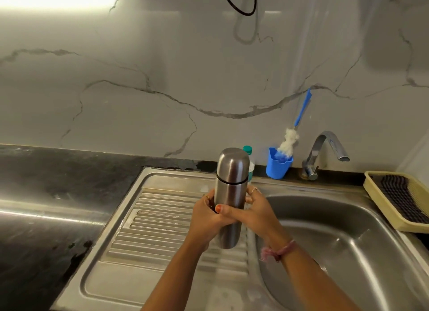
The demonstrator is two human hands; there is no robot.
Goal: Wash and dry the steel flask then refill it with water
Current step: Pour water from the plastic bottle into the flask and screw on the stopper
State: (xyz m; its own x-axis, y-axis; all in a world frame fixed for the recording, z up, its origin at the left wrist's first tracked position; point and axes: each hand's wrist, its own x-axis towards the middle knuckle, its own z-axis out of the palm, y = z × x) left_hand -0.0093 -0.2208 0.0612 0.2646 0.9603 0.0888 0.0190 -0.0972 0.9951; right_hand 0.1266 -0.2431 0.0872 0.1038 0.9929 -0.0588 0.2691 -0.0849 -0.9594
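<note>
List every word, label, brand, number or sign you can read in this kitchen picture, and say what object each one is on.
None can be read.
steel flask: plain brushed metal, no marking visible.
bottle with a teal cap: mostly hidden behind the flask; any label is too blurred to read.
blue cup and tap: no text seen.

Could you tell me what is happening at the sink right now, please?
A person holds a steel flask upright in both hands, left hand and right hand wrapped round its body, over the sink's draining board. Its cap is on. No water runs from the tap; a bottle brush stands in a blue cup.
</note>
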